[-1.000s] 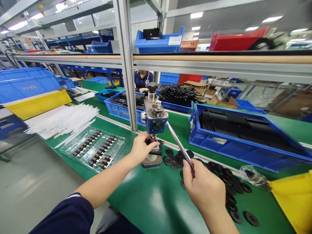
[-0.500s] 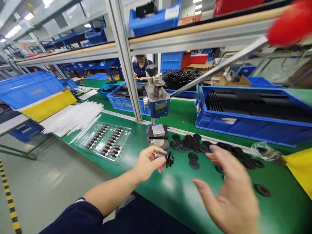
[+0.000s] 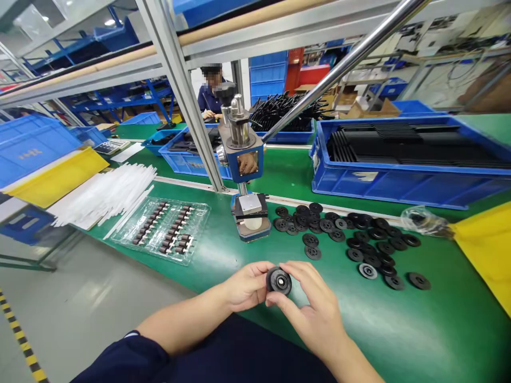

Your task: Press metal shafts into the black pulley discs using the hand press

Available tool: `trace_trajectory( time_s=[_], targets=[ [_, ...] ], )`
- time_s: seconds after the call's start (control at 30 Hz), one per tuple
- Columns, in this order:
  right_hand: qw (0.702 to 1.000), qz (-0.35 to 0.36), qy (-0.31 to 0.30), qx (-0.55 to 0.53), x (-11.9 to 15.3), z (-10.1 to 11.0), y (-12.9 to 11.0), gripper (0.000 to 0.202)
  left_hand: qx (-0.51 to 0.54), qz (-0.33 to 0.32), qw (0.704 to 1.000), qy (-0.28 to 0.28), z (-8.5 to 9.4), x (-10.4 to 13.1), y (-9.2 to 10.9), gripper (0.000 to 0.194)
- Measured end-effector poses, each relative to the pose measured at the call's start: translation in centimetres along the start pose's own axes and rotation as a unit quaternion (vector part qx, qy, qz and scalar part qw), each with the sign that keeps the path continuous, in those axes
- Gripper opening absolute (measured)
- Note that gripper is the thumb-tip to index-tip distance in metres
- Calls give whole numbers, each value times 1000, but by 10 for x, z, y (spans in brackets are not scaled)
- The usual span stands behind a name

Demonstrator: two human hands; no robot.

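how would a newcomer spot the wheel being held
Find the lever press on the green bench. On its near side, the left hand and right hand hold a black wheel. Unlike the loose black discs lying right of the press, this one is held up.

A black wheel point(image 3: 279, 281) with concentric rings and a small bright centre, held in the lower middle of the frame, its round face turned toward the viewer.
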State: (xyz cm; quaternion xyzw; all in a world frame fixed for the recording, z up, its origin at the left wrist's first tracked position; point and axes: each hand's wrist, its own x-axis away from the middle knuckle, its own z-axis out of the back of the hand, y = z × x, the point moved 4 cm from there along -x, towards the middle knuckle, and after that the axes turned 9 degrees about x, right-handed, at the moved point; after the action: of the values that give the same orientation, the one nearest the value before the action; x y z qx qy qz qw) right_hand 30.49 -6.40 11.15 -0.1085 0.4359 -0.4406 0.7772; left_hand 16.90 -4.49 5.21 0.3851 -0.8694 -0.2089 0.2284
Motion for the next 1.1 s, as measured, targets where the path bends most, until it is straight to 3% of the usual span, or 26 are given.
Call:
trace_trajectory(
  time_s=[0.3,0.43,0.6,0.83,1.1],
  targets=[
    [1000,-10,-13,9,6,2,3,44,-13,21,1000,1,9,2,-6,42],
    [999,-47,-12,-2,8,16,6,22,-13,21,1000,-4,12,3,-5,45],
    [993,-67,-93,-32,6,21,6,4,-56,-7,998,19,17,4,-6,47],
    [980,-93,-176,-13,13,12,13,9,-177,2,982,57,24,7,-6,50],
    [984,-94,-148,0,14,12,12,12,-108,48,992,36,24,5,-11,54]
  ],
)
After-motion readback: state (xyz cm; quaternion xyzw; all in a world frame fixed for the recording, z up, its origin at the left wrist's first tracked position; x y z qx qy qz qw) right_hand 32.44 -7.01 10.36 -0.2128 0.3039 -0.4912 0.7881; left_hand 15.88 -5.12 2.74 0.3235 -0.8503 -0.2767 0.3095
